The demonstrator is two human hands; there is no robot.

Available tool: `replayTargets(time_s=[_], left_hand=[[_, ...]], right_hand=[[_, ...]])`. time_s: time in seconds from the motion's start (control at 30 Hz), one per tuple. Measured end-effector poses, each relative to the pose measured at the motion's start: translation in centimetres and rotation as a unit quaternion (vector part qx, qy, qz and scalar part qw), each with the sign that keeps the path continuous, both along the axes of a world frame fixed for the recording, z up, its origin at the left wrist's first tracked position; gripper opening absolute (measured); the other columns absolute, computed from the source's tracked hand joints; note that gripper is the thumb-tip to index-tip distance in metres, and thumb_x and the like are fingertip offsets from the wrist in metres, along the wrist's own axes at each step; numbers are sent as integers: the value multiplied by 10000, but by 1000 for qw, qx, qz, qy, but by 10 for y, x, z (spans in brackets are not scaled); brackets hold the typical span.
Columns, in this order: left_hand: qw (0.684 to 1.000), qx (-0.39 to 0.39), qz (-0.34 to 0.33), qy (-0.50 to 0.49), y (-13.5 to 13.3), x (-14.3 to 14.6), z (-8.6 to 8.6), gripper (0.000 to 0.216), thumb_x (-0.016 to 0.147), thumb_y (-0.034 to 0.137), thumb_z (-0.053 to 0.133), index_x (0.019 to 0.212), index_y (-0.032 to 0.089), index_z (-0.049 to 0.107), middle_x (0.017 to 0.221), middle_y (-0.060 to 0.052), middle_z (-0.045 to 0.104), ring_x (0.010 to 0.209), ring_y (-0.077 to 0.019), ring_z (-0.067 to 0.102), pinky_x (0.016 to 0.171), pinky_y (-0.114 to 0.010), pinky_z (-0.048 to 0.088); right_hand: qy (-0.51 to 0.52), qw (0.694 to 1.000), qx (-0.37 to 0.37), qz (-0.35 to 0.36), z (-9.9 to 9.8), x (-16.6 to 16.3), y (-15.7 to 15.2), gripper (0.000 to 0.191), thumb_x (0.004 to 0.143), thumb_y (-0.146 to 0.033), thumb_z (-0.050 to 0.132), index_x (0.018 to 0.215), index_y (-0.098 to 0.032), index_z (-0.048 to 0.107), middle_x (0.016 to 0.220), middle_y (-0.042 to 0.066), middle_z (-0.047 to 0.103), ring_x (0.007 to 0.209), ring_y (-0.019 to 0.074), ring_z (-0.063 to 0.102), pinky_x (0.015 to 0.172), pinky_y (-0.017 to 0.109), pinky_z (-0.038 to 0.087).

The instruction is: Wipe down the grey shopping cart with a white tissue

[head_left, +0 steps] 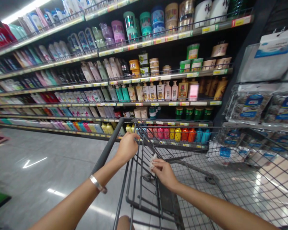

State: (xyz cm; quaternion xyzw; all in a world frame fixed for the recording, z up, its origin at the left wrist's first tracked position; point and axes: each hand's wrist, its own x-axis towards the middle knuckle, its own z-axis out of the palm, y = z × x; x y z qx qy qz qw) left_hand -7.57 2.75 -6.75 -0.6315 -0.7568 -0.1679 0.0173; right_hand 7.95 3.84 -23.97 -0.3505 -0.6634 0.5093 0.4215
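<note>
A dark wire shopping cart (194, 179) stands in front of me in a shop aisle. My left hand (128, 147) is closed round the cart's top rail near its left corner; a metal bangle sits on that wrist. My right hand (164, 172) reaches inside the cart's child-seat flap and pinches a small crumpled piece of white paper (153, 161). The cart's basket looks empty through the mesh.
Long shelves (110, 83) of shampoo bottles, jars and colourful containers run along the far side. A rack of bagged goods (266, 95) stands to the right behind the cart. Grey glossy floor (50, 166) stretches to the left.
</note>
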Motion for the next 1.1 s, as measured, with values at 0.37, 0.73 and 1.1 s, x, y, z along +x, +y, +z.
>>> replayTargets(time_s=[0.37, 0.73, 1.1], left_hand=[[998, -25, 12, 58, 5, 3, 1, 378, 732, 42, 416, 986, 164, 668, 969, -66, 699, 933, -171, 639, 851, -259, 483], [952, -67, -161, 252, -9, 25, 0, 266, 820, 115, 398, 894, 128, 653, 974, -156, 638, 1038, -276, 557, 936, -433, 378], [868, -223, -277, 347, -23, 48, -25, 272, 770, 323, 598, 942, 132, 689, 970, -160, 679, 990, -278, 597, 991, -486, 313]], right_hand=[[-63, 993, -92, -42, -28, 7, 21, 151, 503, -45, 589, 521, -178, 658, 719, 21, 709, 777, 194, 652, 767, 294, 489], [-89, 959, -260, -72, -38, 18, 4, 75, 506, -114, 543, 497, -180, 577, 409, -37, 540, 363, 99, 470, 358, 191, 337], [-42, 982, -175, -53, -28, 21, 4, 197, 457, -83, 573, 579, -163, 706, 749, 55, 717, 697, 190, 640, 621, 270, 498]])
